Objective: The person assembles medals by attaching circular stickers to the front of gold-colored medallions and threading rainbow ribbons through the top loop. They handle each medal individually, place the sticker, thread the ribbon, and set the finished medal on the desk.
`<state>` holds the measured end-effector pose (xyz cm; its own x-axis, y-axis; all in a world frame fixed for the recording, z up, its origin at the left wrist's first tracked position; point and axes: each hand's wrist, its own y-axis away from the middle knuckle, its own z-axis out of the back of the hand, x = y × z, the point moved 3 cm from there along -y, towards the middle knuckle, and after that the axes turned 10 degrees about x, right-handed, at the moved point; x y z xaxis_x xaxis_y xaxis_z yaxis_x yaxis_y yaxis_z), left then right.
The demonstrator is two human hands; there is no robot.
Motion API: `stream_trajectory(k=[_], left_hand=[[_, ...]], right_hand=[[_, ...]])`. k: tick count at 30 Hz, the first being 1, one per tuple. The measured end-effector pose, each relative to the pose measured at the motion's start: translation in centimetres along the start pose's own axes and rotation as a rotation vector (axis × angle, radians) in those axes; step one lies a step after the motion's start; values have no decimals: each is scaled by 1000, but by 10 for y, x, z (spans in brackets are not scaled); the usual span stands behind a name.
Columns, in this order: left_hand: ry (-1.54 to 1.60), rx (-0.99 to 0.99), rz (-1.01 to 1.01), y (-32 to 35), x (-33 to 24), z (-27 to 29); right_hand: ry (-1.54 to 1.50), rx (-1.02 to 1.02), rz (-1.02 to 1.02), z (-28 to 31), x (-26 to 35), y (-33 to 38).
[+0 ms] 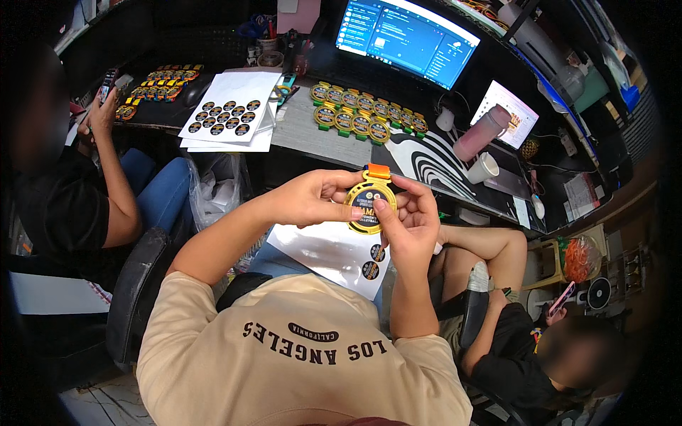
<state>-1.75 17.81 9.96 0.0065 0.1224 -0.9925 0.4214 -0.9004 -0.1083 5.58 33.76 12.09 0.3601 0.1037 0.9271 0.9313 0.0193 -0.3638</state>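
Observation:
My left hand [316, 197] and my right hand [414, 216] hold a gold medal [369, 197] between them, above my lap. It has a round black printed centre and an orange ribbon [377, 171] at its top. The left fingers grip its left edge, while the right thumb presses on its face and the other right fingers are behind it. Under the medal, a white sticker sheet [312, 250] rests on my lap, with round black stickers [371, 270] near its right end. On the desk ahead lie rows of similar gold medals [362, 128].
Paper sheets with round black stickers [231, 106] lie on the desk, left of the medals. More medals [158, 91] are farther left. A monitor [408, 39], pink bottle [479, 135] and white cup [483, 168] stand beyond. People with phones sit at left [121, 192] and right [518, 348].

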Motion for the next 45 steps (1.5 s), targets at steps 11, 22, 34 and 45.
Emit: stream_trajectory(k=[11,22,34,45], left_hand=[[2,-1,130,-6,4,11],[126,-89,158,-79,83,65],[-1200,-662,119,-182,133,41],[-1272,-796,184,-208,144,41]], right_hand=[[-171,39,-62,17,-36,-13],[-144,-126,-241,104,-127,-61],[-52,-91,-511,199,-202,-194],[13,0,-590,200,-206,-216]])
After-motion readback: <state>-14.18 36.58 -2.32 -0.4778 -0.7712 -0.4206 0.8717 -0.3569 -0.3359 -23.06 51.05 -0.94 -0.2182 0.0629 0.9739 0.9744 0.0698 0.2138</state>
